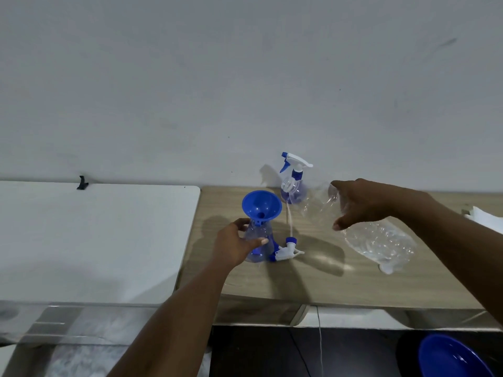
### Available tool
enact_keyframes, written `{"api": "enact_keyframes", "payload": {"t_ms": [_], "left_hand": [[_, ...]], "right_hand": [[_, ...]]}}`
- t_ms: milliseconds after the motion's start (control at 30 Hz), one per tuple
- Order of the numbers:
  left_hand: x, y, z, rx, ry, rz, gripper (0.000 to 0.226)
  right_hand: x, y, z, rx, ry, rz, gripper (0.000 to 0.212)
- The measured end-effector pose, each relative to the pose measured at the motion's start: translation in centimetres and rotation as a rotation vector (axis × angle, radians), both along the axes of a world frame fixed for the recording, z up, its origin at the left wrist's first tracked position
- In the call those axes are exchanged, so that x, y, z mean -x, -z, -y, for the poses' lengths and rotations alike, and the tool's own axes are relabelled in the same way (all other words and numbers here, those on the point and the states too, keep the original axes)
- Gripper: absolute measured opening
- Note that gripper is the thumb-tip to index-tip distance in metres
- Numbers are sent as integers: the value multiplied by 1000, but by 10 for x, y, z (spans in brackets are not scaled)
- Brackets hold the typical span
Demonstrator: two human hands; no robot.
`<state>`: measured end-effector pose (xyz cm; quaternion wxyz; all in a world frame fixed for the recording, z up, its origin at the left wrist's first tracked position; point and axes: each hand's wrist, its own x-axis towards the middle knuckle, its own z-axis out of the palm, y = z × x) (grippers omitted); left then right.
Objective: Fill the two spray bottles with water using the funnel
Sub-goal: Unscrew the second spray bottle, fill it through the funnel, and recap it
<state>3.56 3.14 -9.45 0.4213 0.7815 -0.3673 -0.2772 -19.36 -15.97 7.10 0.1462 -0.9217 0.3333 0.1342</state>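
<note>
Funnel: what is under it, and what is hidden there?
A clear spray bottle, its head off, stands under the funnel, whose spout enters its neck. The left hand covers the bottle's left side; its fill level cannot be told.

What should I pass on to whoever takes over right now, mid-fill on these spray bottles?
Left hand grips the front spray bottle upright on the wooden table; the blue funnel sits in its neck.
Right hand holds the clear plastic bottle tilted, right of the funnel, not over it; no pour visible.
The detached spray head lies beside the front bottle. The second spray bottle stands by the wall, head on.
Fill levels: cannot tell.
Left: pour through the funnel, refit the head, check the second bottle.
</note>
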Motion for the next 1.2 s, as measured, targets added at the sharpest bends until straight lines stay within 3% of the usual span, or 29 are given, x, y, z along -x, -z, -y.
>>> {"api": "enact_keyframes", "payload": {"t_ms": [400,1200], "left_hand": [[2,-5,-1,-6,-8,21,50],[4,-6,-1,-24,-19,0,52]], "right_hand": [[-19,-20,-8,135,-66,-178,62],[-31,-30,-12,241,-121,-278,59]]}}
